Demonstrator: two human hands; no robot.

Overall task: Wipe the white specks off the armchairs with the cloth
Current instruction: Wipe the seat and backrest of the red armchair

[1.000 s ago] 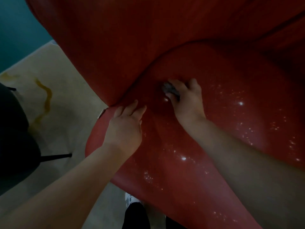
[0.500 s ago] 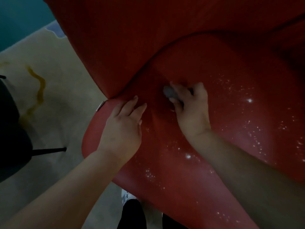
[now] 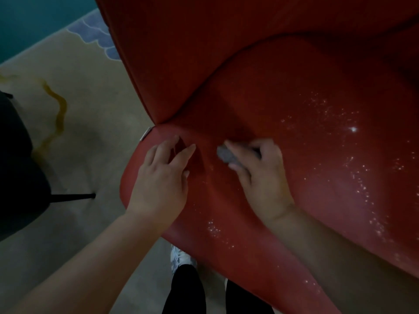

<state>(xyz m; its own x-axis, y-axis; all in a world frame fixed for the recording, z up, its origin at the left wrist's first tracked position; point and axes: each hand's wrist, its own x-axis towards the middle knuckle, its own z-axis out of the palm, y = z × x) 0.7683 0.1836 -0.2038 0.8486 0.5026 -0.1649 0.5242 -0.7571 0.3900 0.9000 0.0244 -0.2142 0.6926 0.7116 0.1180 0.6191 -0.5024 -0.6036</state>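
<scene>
Right hand [image 3: 260,177] fingers pinch grey cloth [image 3: 226,155]; left hand [image 3: 162,177] fingers flat on armchair [image 3: 317,177]

Two hands side by side on the armchair seat

The left hand [image 3: 162,177] rests on the armchair [image 3: 306,109] seat's left edge, the right hand [image 3: 260,177] just beside it with the cloth [image 3: 225,154] between them; white specks [image 3: 360,184] lie further right, the rug [image 3: 90,98] left of the chair.
</scene>
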